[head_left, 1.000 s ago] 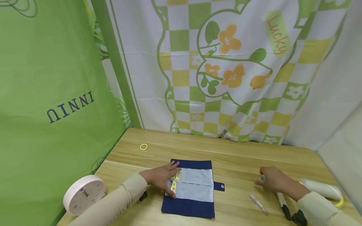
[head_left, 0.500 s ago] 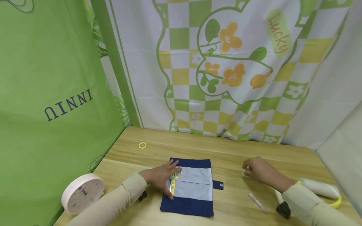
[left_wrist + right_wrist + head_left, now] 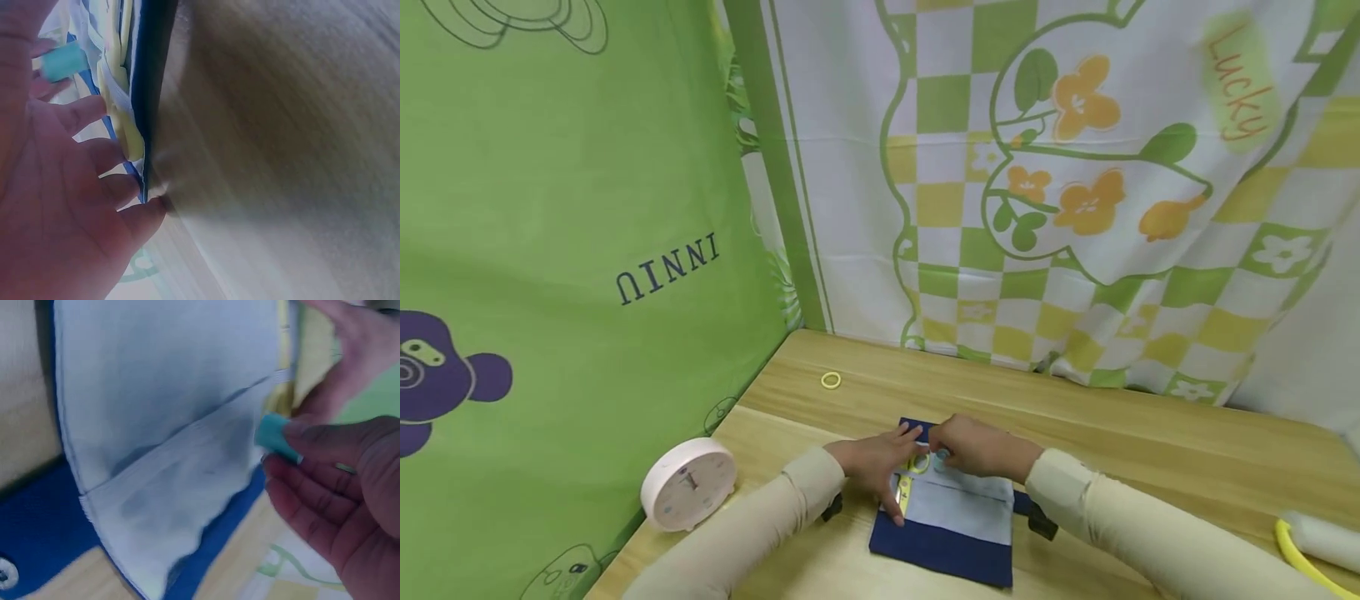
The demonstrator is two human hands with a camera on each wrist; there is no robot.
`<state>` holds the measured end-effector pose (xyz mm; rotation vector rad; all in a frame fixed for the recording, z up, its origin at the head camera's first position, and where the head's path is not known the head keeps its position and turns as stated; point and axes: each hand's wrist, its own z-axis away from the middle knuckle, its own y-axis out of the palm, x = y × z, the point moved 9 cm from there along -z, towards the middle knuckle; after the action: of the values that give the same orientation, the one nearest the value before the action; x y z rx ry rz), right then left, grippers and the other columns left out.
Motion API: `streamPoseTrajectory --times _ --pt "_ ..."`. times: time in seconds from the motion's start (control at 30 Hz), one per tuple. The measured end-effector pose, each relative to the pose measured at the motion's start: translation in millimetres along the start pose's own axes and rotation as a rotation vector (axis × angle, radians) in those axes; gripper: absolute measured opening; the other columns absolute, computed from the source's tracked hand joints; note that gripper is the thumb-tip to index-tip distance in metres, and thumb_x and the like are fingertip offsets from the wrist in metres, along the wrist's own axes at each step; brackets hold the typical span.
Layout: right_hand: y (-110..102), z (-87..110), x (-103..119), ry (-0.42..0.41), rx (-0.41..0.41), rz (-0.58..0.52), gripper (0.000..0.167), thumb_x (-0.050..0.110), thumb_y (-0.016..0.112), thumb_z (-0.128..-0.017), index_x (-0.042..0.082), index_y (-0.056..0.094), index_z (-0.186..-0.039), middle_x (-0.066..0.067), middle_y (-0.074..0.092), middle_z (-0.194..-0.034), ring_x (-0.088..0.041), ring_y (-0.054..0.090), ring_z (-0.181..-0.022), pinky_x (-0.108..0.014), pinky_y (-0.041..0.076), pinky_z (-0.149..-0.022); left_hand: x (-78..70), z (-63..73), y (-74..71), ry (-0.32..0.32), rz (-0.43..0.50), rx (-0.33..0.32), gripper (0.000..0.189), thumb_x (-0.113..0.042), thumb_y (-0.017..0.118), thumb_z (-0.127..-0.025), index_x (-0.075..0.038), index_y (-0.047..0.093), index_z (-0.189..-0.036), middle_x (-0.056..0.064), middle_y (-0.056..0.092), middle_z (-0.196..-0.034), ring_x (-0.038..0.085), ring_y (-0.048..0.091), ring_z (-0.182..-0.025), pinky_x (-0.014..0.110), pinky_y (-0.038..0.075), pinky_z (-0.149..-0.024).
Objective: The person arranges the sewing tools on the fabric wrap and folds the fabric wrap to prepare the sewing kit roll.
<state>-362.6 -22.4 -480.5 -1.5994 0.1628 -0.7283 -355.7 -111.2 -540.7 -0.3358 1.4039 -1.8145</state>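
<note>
Navy cloth with a pale grey lining: the pouch (image 3: 940, 550) lay unfolded on the wooden table (image 3: 857, 346), its snap tab (image 3: 37, 537) out to the right. From my remote post I noted the left hand (image 3: 880, 462) resting across its left edge, fingers spread and nearly straight, gripping nothing. Just under that hand sat a yellow-handled tool (image 3: 919, 462), tucked in at the same edge. The right hand (image 3: 981, 446) had a small teal cylinder (image 3: 275, 434) pinched between thumb and fingertips, just over the far pocket panel beside the tool; whether it touched the cloth I couldn't tell.

Step in hand, by my judgement: bringing the cylinder to a pocket while the left hand steadied the pouch. Next move seemed to call for lifting the stitched pocket edge enough to clear it, the tool left undisturbed.

Writing: orange "Lucky" (image 3: 1240, 82) on the white curtain (image 3: 850, 125); dark letters (image 3: 667, 268) on the green curtain (image 3: 587, 150), which I read as "UINNI", first letter unsure. Marks on the pink clock (image 3: 692, 483) were too small to read. No brand that I could make out on the pouch.
</note>
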Motion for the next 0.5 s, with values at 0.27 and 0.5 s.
streamPoseTrajectory --times 0.27,0.5 --pt "17 -12.2 5 -0.083 0.092 -0.043 0.012 0.001 0.069 -0.087 0.013 0.068 -0.089 0.008 0.063 -0.079 0.0 0.049 -0.067 -0.018 0.043 -0.062 2.0 2.5 -2.1 -0.05 -0.039 0.024 0.119 -0.065 0.085 -0.066 -0.018 0.026 -0.158 0.015 0.006 -0.17 0.037 0.007 -0.157 0.046 0.024 -0.126" --pt "19 -4.9 -4 -0.055 0.113 -0.158 0.014 0.0 0.073 -0.085 0.011 0.07 -0.093 0.003 0.07 -0.089 0.002 0.057 -0.075 -0.016 0.05 -0.069 -6.0 0.1 -3.4 -0.044 -0.027 0.022 0.116 -0.064 0.085 -0.066 -0.018 0.029 -0.156 0.018 0.006 -0.169 0.039 0.009 -0.157 0.047 0.026 -0.125"
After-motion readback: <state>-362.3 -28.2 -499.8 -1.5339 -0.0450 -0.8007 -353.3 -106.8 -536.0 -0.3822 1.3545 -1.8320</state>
